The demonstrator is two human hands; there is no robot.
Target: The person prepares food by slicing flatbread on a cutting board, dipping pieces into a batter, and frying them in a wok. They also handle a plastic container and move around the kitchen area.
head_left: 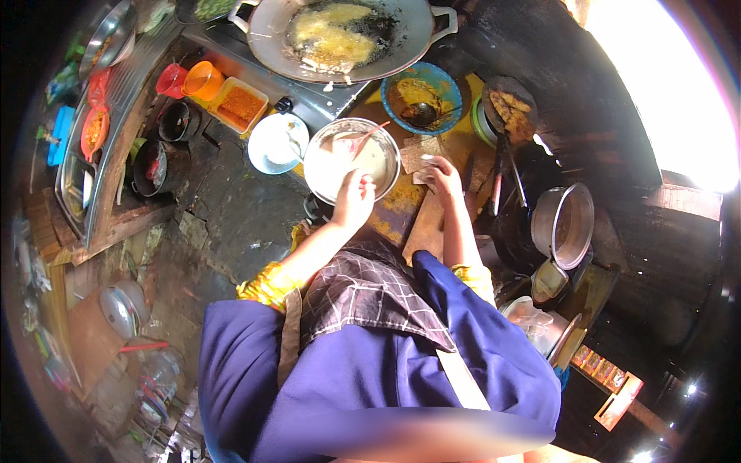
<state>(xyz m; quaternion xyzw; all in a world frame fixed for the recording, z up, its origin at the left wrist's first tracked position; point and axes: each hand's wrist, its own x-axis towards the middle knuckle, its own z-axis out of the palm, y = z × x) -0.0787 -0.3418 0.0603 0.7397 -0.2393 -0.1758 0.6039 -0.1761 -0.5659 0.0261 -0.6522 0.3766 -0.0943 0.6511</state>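
My left hand is at the near rim of a metal bowl of white batter. Its fingers are pressed together, and whatever may be in them is too small to name. A red-handled utensil leans in the batter. To the right, my right hand hovers by a brown flat piece on the yellowish counter, its thumb and fingers apart with pale smears at the tips. Beyond the bowl, a large wok holds yellow food frying in oil.
A blue basin with orange-brown residue and a ladle stands behind my right hand. Left of the bowl are a pale blue-rimmed dish, a tub of orange-red food and an orange cup. A metal pot sits far right.
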